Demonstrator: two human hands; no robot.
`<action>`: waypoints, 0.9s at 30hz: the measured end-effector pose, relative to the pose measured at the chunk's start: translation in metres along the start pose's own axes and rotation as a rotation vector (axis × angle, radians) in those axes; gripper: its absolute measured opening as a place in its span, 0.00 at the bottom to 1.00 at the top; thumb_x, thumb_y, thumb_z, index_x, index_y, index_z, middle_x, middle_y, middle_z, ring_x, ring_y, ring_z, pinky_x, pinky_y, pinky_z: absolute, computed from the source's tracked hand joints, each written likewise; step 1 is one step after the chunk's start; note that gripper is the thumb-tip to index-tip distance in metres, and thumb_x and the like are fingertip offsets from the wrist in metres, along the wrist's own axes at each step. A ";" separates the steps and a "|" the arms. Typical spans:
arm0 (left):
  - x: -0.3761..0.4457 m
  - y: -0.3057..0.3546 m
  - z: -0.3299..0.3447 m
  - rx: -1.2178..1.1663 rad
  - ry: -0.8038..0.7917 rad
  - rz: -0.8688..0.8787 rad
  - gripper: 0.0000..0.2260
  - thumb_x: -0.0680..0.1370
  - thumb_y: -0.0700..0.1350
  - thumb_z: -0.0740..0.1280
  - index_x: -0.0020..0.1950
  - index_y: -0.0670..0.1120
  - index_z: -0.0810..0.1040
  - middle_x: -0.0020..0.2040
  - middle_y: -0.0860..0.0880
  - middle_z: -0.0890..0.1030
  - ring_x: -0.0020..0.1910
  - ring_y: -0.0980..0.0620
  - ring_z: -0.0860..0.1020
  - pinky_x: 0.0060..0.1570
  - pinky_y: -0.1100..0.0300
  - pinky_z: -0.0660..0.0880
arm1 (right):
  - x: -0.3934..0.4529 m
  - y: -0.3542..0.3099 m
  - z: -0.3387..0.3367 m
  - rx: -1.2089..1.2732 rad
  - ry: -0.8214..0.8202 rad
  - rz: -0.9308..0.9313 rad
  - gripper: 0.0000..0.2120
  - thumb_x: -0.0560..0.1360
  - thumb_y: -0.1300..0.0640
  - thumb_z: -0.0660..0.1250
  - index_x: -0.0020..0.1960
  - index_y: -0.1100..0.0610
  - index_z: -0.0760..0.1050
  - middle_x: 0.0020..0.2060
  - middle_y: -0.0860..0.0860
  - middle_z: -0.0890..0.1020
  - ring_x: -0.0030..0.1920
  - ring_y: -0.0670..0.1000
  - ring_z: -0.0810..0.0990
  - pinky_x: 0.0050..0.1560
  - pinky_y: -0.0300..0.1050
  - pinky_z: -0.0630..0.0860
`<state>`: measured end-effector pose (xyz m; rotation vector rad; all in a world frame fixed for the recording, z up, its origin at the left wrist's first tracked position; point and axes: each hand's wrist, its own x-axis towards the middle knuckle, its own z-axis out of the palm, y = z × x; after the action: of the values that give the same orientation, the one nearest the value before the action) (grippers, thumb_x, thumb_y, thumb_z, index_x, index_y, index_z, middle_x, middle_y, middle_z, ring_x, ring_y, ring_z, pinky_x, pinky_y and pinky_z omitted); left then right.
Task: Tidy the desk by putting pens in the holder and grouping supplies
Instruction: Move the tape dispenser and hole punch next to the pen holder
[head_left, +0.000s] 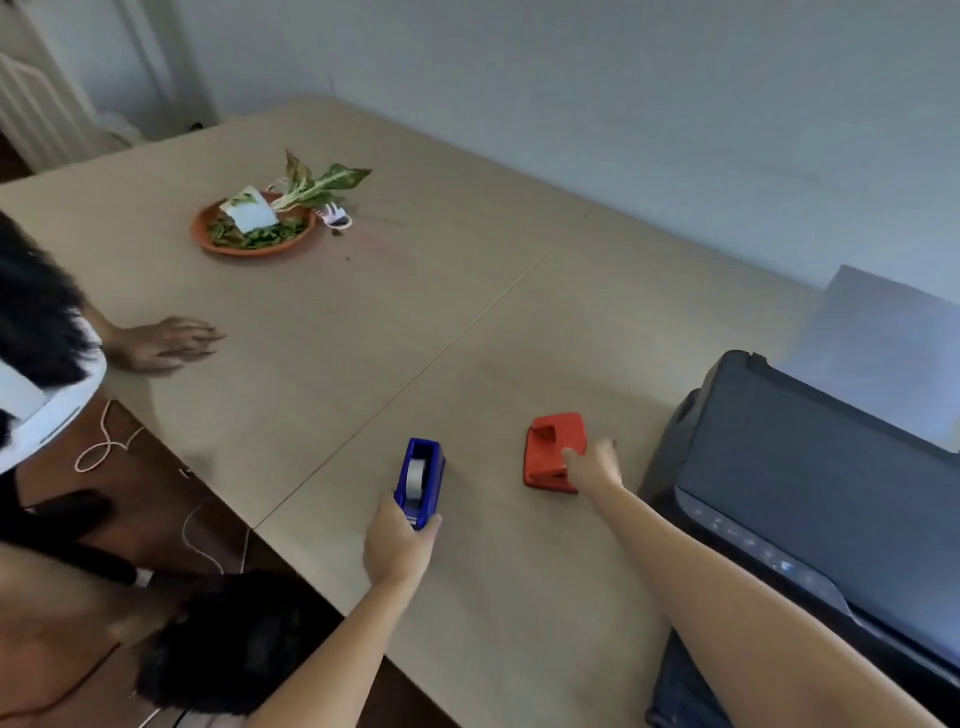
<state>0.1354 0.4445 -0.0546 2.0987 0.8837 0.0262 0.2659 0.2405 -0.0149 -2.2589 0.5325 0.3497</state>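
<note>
Two desk supplies sit in the near part of the view, each with one of the person's hands on it. The blue plastic tape dispenser (420, 480), loaded with a roll of clear tape, rests flat on the pale wooden surface (467, 312), and the left hand (397, 545) closes around its near end, thumb on one side and fingers on the other. The red plastic hole punch (553, 451) lies to its right, apart from it, also flat on the surface. The right hand (595, 467) lies over the punch's near right corner; this grip looks loose, with the fingers spread rather than curled tight, and whether it has truly taken hold I cannot tell.

Holding both at once probably serves the grouping part of the task: the two can be slid together in one move. Gripping the dispenser by its end keeps the tape and the cutter clear of the fingers.

No pens and no holder show anywhere in view, so that part of the job cannot be judged from here.

A dark grey printer (810, 493) stands just to the right of the punch, at the surface's edge. Far back on the left lies an orange round plate (208, 236) holding green leaves (322, 179) and a piece of white paper. Another person's hand (166, 345) rests flat on the left edge of the surface, well apart from the supplies.
</note>
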 end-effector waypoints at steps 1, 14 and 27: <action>0.003 0.001 0.000 -0.015 0.027 0.018 0.18 0.68 0.48 0.76 0.53 0.45 0.74 0.47 0.47 0.82 0.41 0.46 0.81 0.35 0.56 0.78 | 0.006 0.002 0.005 0.042 -0.008 0.033 0.23 0.76 0.55 0.64 0.64 0.68 0.66 0.59 0.65 0.76 0.60 0.64 0.75 0.59 0.53 0.72; 0.016 0.004 -0.036 -0.556 -0.158 -0.210 0.09 0.70 0.42 0.76 0.40 0.39 0.79 0.37 0.43 0.81 0.40 0.43 0.80 0.41 0.52 0.81 | -0.003 -0.032 -0.003 0.428 -0.081 0.003 0.03 0.71 0.61 0.68 0.38 0.59 0.77 0.34 0.55 0.80 0.35 0.57 0.83 0.45 0.56 0.83; -0.167 0.206 -0.008 -0.598 -0.708 0.368 0.02 0.73 0.38 0.72 0.40 0.43 0.81 0.35 0.49 0.86 0.33 0.57 0.83 0.30 0.65 0.80 | -0.077 0.037 -0.310 0.699 0.170 -0.262 0.02 0.75 0.64 0.67 0.44 0.63 0.77 0.40 0.61 0.82 0.36 0.54 0.83 0.38 0.44 0.83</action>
<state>0.1273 0.2676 0.1434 1.5016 0.0364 -0.2207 0.2059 0.0072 0.1985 -1.6493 0.3610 -0.1516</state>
